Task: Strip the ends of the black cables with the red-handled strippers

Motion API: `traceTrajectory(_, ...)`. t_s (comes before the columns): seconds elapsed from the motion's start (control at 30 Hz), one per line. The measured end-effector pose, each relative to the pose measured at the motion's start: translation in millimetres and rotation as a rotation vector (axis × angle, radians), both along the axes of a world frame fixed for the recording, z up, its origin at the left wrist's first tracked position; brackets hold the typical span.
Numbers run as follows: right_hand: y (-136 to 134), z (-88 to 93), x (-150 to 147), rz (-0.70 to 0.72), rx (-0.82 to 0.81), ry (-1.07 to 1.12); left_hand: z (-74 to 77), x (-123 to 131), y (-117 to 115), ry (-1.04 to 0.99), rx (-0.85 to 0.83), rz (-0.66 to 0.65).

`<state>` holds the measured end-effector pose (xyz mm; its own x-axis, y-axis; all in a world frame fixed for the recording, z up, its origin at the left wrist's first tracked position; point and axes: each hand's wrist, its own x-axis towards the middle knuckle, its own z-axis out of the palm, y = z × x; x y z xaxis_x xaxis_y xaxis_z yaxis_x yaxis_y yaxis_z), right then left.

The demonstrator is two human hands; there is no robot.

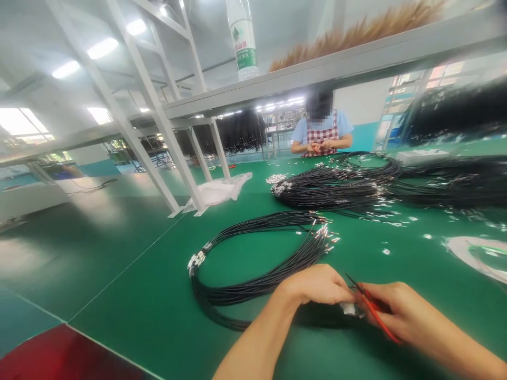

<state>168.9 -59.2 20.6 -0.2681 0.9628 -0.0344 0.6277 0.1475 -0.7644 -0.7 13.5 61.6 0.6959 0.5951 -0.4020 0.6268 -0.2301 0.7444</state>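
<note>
My right hand (392, 306) is closed around a pair of scissors (375, 312) with orange-red handles, their dark blades pointing up and left. Close against it, my left hand (319, 285) is bent down with its fingers pinched together. A small white piece (348, 308) shows at the left fingertips; exactly what they grip is hidden. Left of my hands, a looped bundle of black cables (253, 287) lies on the green table (138, 295), bound with white at its left bend. Its loose ends have white and copper-coloured tips.
A larger heap of black cables (336, 187) lies farther back, with white scraps (386, 252) scattered around. A clear plastic bag (222, 190) lies by the shelf legs. A water bottle (243, 45) stands on the shelf (277, 84). Across the table sits a co-worker (322, 129).
</note>
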Motion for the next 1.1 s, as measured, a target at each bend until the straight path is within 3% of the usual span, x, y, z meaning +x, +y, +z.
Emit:
traceTrajectory(0.33, -2, -3.1, 1, -0.031, -0.265, 0.258, -4.2, -5, 7, -0.05, -0.082, -0.089)
traceTrajectory(0.57, -2, 5.7, 0, -0.118, -0.323, 0.66, -9.6, -11, 10, -0.506, -0.369, -0.08)
traceTrajectory(0.67, 2, 3.1, -4, -0.194, -0.385, 0.812, -15.6, -5, 8, -0.586, -0.243, 0.028)
traceTrajectory(0.83, 13, -7.3, 1, -0.256, -0.546, 1.1, -22.7, 4, 5, -0.564, 0.205, 0.324)
traceTrajectory(0.9, 17, -10.9, 11, -0.366, -0.474, 1.158, -24.5, 6, 6, -0.577, 0.22, 0.38)
traceTrajectory(0.97, 19, -13.7, 22, -0.584, -0.322, 1.091, -25.1, 7, 6, -0.579, 0.167, 0.37)
traceTrajectory(1.03, 19, -14.8, 28, -0.778, -0.173, 0.984, -24.1, 9, 6, -0.595, 0.057, 0.341)
traceTrajectory(1.1, 18, -13.4, 27, -0.818, -0.09, 0.957, -21.7, 11, 5, -0.644, -0.115, 0.327)
